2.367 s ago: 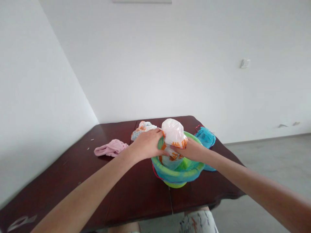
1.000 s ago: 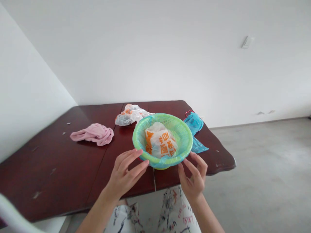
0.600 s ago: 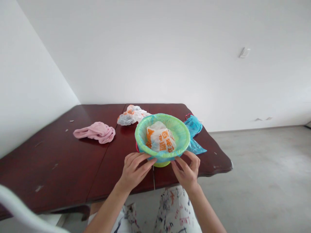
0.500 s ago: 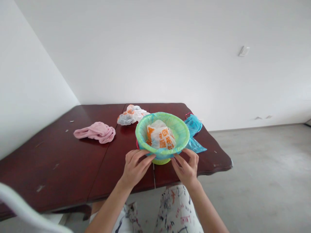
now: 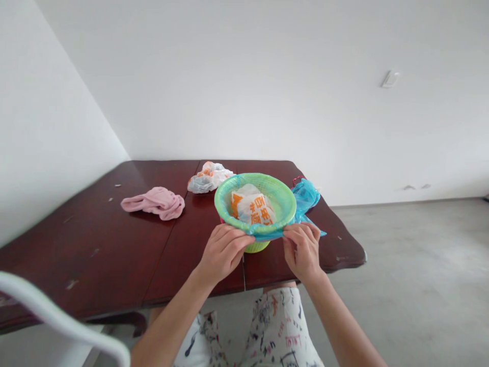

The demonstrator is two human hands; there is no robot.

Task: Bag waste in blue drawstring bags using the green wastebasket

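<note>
A round green plastic basket [image 5: 280, 196] stands near the table's front edge, lined with a thin blue plastic bag [image 5: 267, 236] folded over its rim. Inside lies a crumpled white plastic bag [image 5: 254, 206] with orange print. My left hand [image 5: 225, 250] is closed at the front left of the basket, pinching the blue bag's edge below the rim. At the front right, my right hand [image 5: 303, 248] pinches the same edge, and the blue film is stretched between both hands. The undersides of the fingers are partly hidden.
On the dark red wooden table [image 5: 133, 260] lie a folded pink cloth [image 5: 155, 203], a crumpled white and orange plastic bag [image 5: 210, 177] behind the basket, and another blue plastic bag [image 5: 305, 196] to its right. A white curved bar [image 5: 57, 316] crosses the lower left. White walls stand behind and left.
My fingers have closed on the blue bag's edge and pulled it taut along the front of the basket. My right hand has moved slightly right and up. The view has shifted a little.
</note>
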